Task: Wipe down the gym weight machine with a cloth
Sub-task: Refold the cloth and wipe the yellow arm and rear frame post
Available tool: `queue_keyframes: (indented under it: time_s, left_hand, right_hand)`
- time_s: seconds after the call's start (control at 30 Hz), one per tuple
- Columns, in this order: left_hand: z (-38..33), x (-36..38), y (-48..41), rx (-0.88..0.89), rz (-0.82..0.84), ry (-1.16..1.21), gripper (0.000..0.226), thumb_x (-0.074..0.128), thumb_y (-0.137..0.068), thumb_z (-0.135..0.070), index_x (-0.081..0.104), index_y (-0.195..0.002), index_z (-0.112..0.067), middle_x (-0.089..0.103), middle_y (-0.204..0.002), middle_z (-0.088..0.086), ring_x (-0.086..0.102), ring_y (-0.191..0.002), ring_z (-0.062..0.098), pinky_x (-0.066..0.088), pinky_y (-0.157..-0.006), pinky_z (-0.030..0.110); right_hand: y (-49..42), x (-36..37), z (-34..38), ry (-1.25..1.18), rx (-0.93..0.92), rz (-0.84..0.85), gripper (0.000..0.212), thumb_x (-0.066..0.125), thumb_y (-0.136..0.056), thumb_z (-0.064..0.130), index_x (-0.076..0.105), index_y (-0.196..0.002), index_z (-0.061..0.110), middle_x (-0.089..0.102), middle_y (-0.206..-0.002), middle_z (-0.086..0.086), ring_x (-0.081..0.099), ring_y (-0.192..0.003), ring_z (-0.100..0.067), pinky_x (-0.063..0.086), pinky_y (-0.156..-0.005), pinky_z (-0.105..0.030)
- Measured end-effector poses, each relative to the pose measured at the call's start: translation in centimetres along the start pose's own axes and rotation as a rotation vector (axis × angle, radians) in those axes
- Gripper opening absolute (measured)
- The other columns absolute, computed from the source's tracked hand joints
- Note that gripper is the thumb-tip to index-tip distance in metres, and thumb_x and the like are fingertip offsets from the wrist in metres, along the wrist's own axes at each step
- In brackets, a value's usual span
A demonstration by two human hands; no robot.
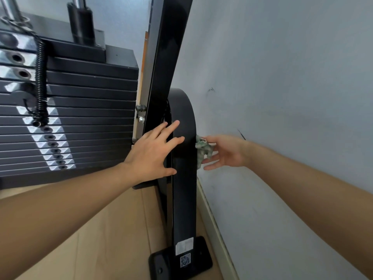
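Cloth [202, 150] is down low on the machine right now, a crumpled greenish rag squeezed into the narrow gap between the curved black frame leg [184, 199] and the wall [282, 77]. The right hand [226, 152] has it bunched between thumb and fingers and pushes it against the wall-side face of that leg. The left hand [151, 152] holds nothing. Its fingers are spread wide and flat on the front of the same leg, bracing I guess.

As for progress, honestly hard to call. The wipe is on the back edge of the leg, about halfway up its curve. Nothing shows a clear clean/dirty line, the black paint looks equally shiny everywhere. My guess is the lower stretch of the leg down to the foot plate [201, 257] needs a pass yet. Same goes for the tall upright [171, 47] and the weight stack [80, 122] with its coiled pin cord [40, 77]. I can't tell whether those got done. So I'd call it mid-job at best, with plenty of machine left.
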State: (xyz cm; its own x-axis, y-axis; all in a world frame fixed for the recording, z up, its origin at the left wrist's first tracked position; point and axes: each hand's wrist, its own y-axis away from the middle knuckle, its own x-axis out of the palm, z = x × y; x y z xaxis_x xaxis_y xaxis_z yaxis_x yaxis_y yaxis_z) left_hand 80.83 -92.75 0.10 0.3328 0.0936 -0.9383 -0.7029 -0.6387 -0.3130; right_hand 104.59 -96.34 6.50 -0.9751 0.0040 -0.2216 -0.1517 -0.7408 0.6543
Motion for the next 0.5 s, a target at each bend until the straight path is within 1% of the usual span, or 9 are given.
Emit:
queue_keyframes:
  time_s: [0.1,0.2,0.27,0.3,0.4,0.5]
  left_hand:
    - [0.0,0.1,0.1,-0.003,-0.008,-0.004,0.098,0.076,-0.072,-0.067,0.032,-0.153,-0.033,0.000,-0.170,0.000,0.012,-0.154,0.029,0.035,-0.115,0.046]
    - [-0.1,0.2,0.1,-0.007,-0.013,-0.016,0.098,0.076,-0.072,-0.066,0.032,-0.153,-0.033,0.001,-0.170,0.000,0.013,-0.154,0.030,0.035,-0.115,0.047]
    - [-0.1,0.3,0.1,-0.004,-0.020,-0.026,0.098,0.077,-0.071,-0.066,0.034,-0.153,-0.032,0.003,-0.170,0.002,0.014,-0.154,0.031,0.035,-0.115,0.048]
    - [-0.1,0.4,0.1,-0.002,-0.023,-0.035,0.098,0.077,-0.071,-0.066,0.034,-0.153,-0.031,0.003,-0.170,0.003,0.015,-0.154,0.031,0.034,-0.115,0.049]
    - [-0.1,0.5,0.2,0.000,-0.027,-0.058,0.099,0.076,-0.071,-0.066,0.034,-0.154,-0.030,0.005,-0.170,0.004,0.015,-0.153,0.031,0.034,-0.115,0.048]
    - [-0.1,0.7,0.2,0.002,-0.031,-0.064,0.100,0.076,-0.072,-0.065,0.034,-0.154,-0.029,0.006,-0.170,0.005,0.017,-0.153,0.031,0.036,-0.114,0.048]
  right_hand:
    - [0.1,0.1,0.6,-0.100,-0.078,-0.035,0.020,0.058,-0.100,0.028,0.067,-0.109,0.014,0.063,-0.111,-0.010,0.066,-0.092,-0.028,0.060,-0.084,-0.046]
    - [0.2,0.3,1.2,-0.129,-0.192,-0.051,0.011,0.061,-0.099,0.026,0.068,-0.102,0.018,0.067,-0.105,-0.006,0.065,-0.092,-0.024,0.060,-0.088,-0.047]
    - [0.1,0.6,0.8,-0.084,-0.225,-0.052,0.013,0.063,-0.098,0.023,0.069,-0.107,0.015,0.068,-0.105,-0.007,0.065,-0.093,-0.024,0.059,-0.089,-0.047]
    - [0.0,0.8,0.4,-0.061,-0.223,-0.058,0.017,0.064,-0.098,0.021,0.069,-0.112,0.013,0.069,-0.107,-0.008,0.066,-0.095,-0.024,0.060,-0.087,-0.046]
    - [-0.3,1.5,-1.3,0.020,-0.190,-0.078,0.025,0.066,-0.096,0.018,0.066,-0.121,0.012,0.069,-0.114,-0.009,0.066,-0.098,-0.023,0.062,-0.079,-0.040]
    - [-0.2,1.9,-2.6,0.074,-0.140,-0.077,0.025,0.067,-0.096,0.017,0.065,-0.121,0.013,0.069,-0.107,-0.005,0.067,-0.093,-0.019,0.062,-0.070,-0.034]
